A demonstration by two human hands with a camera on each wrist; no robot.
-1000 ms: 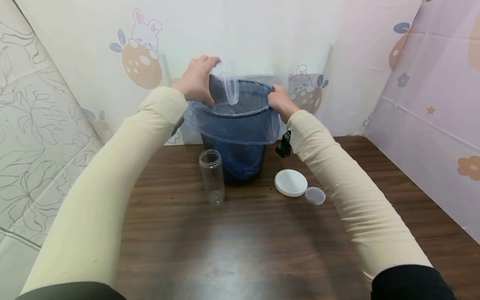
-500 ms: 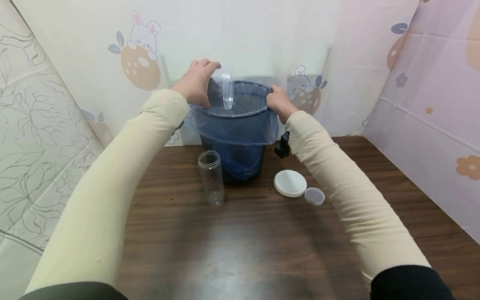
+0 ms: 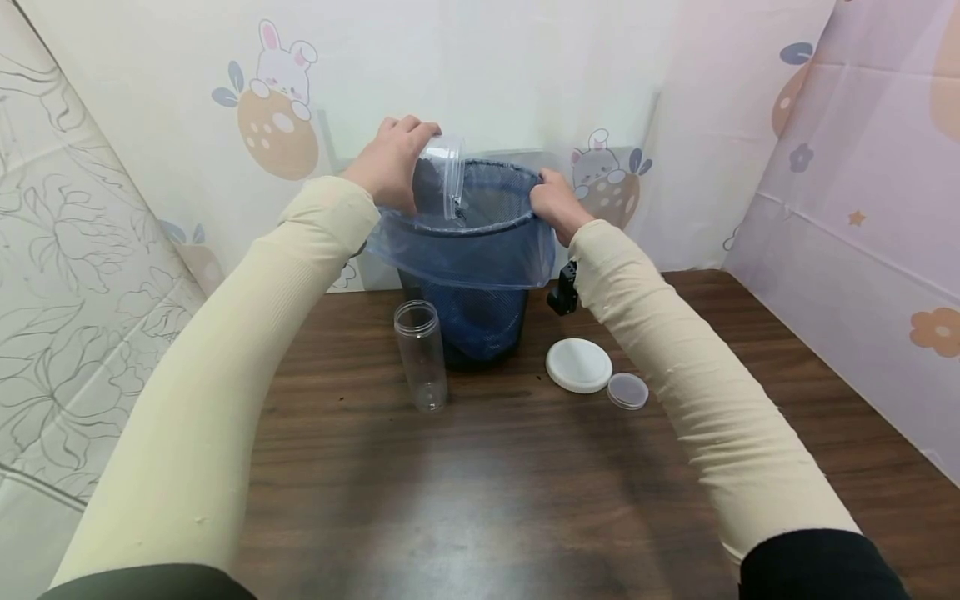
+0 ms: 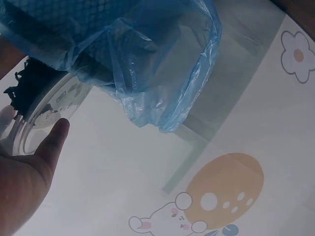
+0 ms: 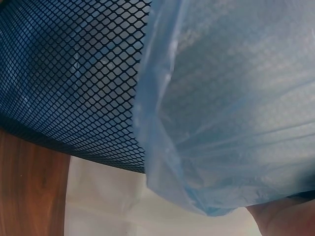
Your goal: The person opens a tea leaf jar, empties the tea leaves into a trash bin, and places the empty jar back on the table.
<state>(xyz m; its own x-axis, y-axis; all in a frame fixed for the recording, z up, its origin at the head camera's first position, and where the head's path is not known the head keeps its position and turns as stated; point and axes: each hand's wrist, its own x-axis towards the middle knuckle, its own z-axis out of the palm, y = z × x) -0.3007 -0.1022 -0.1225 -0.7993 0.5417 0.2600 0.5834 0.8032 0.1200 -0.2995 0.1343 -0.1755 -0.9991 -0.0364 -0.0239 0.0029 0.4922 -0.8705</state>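
My left hand (image 3: 390,167) grips a clear plastic jar (image 3: 442,171), tipped on its side with its mouth toward the bin's opening. Dark shredded bits, resembling dry tea leaves, lie inside the jar, and in the left wrist view a clump of the dark bits (image 4: 32,86) shows at its mouth. A black mesh wastebasket (image 3: 480,325) stands below, lined with a translucent blue plastic bag (image 3: 465,258) folded over the rim. At the rim's right side, my right hand (image 3: 558,202) holds the edge with the bag. Its fingertips are hidden behind the rim.
In front of the bin stands a tall clear jar (image 3: 422,354) without a lid. A white round lid (image 3: 579,365) and a smaller translucent disc (image 3: 627,391) lie on the wooden table (image 3: 465,483) to the right. Printed curtains (image 3: 495,75) hang behind.
The left hand has tilted the jar's mouth further down over the bin, and dark bits now show at its lip. The right hand keeps its hold on the rim.
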